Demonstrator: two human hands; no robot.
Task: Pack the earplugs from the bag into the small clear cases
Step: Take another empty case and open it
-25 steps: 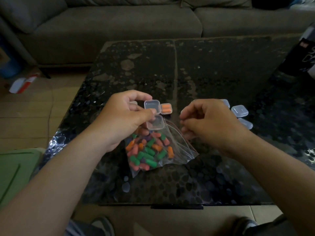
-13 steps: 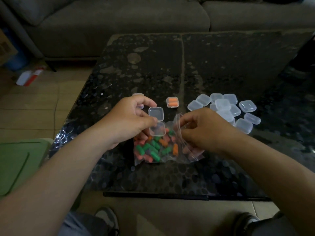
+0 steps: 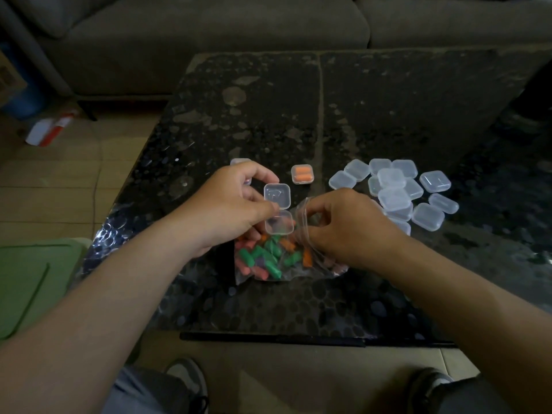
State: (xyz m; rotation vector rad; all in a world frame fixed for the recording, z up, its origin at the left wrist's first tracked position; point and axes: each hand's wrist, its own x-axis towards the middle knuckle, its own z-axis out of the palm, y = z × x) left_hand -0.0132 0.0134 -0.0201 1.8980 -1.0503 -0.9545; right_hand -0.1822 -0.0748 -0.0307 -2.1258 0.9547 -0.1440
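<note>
While the left hand [image 3: 230,209] pinches a small open case [image 3: 277,209] between thumb and curled fingers, hinged lid up and away from the body and the empty base lower, that case hangs just above the mouth of the bag [image 3: 298,273]. The right hand [image 3: 346,227] has its fingers curled and nips the clear plastic at the bag's upper edge; I cannot tell whether it has an earplug as well. The bag lies flat on the dark glass table [image 3: 268,115], between the two hands and near the front edge, with green, orange and pink earplugs [image 3: 263,259] heaped inside. Just beyond the open case sits a filled case [image 3: 302,174], closed on orange plugs. A pile of empty cases [image 3: 394,198] lies to the right, some stacked on others. One more case [image 3: 239,161] peeks out behind the left knuckles. A grey sofa [image 3: 209,31] stands beyond the table.
</note>
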